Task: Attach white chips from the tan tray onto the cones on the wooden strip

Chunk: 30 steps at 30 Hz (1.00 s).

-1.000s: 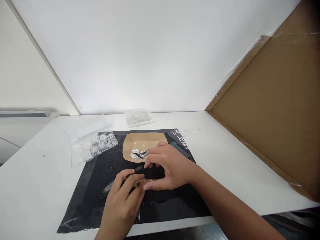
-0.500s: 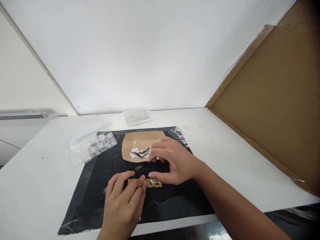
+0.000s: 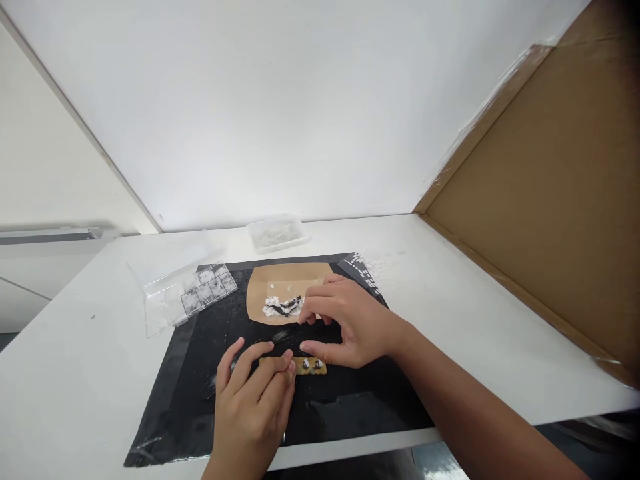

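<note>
Yellow strip (image 3: 314,369) under left hand (image 3: 254,403), near right hand (image 3: 347,320).

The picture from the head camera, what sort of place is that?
Probably a spot for crafts or small handiwork, though I can't be sure: there's a black mat on a white table, a brown tray with small white pieces in it, and a yellowish strip partly under the left hand.

Tray (image 3: 256,293) beyond right hand (image 3: 345,321): matt paperboard. Mat (image 3: 350,410) beneath: glossy, plastic-looking. Divided box (image 3: 210,288) beyond left hand (image 3: 254,395): clear plastic.
</note>
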Motion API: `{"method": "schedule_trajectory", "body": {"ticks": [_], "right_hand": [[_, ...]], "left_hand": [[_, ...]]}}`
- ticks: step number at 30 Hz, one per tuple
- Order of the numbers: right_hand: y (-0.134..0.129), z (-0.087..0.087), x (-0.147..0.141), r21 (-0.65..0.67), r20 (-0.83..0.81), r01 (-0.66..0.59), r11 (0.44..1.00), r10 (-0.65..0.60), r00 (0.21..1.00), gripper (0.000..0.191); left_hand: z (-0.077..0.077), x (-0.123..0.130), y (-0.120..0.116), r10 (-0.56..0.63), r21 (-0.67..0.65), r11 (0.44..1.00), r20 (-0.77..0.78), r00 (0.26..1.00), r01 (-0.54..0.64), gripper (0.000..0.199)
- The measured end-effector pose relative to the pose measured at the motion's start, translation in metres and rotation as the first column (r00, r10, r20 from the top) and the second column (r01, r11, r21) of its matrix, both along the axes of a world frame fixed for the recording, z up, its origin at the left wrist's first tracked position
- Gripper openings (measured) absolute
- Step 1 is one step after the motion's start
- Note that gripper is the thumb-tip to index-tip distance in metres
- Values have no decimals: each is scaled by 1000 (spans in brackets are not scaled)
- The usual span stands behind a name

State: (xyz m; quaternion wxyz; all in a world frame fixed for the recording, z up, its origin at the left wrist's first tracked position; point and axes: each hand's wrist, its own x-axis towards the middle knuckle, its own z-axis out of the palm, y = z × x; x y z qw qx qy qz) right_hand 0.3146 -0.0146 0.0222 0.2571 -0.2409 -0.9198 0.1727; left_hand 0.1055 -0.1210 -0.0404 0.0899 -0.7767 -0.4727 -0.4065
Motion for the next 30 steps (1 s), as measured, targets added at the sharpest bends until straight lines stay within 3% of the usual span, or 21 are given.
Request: {"method": "schedule_trajectory", "body": {"ticks": [20,30], "right_hand": [[4,-2,2,1,26,17,1000,-17,1000,23],[5,-5,4,6,25,27,1000,-28,999,20]], "left_hand": [[-6,-6,-1,-26,16,1000,8,1000,26,17],[-9,-14,1,-106,-119,987,37,994,110,13]]}}
